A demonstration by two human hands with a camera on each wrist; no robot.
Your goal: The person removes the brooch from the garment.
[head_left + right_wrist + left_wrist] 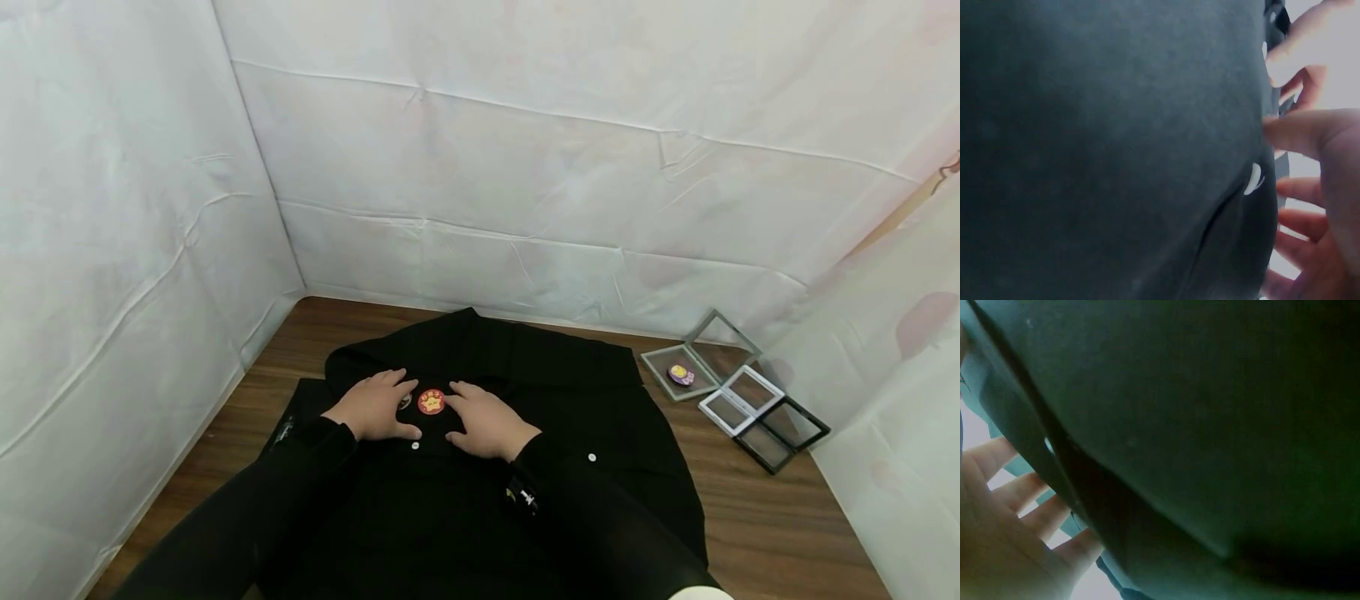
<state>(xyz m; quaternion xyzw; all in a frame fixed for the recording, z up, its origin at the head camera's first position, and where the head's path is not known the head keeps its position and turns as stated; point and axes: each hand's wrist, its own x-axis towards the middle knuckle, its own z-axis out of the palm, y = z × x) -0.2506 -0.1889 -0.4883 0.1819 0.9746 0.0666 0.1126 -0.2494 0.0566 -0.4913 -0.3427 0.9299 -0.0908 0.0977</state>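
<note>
A black garment [525, 375] with white buttons lies spread on the wooden table. On it sits a round red badge [431, 402] with a yellow star figure, between the two hands. A second round badge [406, 401] shows only in part beside my left hand [377, 406], whose fingers are spread on the cloth. My right hand [487, 421] rests palm down, its index fingertip at the red badge's right edge. In the left wrist view, the left hand's fingers [1044, 515] are extended along the dark cloth. The right wrist view shows a white button [1252, 179] near the right hand [1335, 181].
To the right, an open grey-framed case [679, 372] holds a purple and yellow badge [681, 375]. An open white-framed case [740, 400] and an open black-framed case [782, 434] lie beside it. White sheeting [487, 183] surrounds the wooden table [780, 517].
</note>
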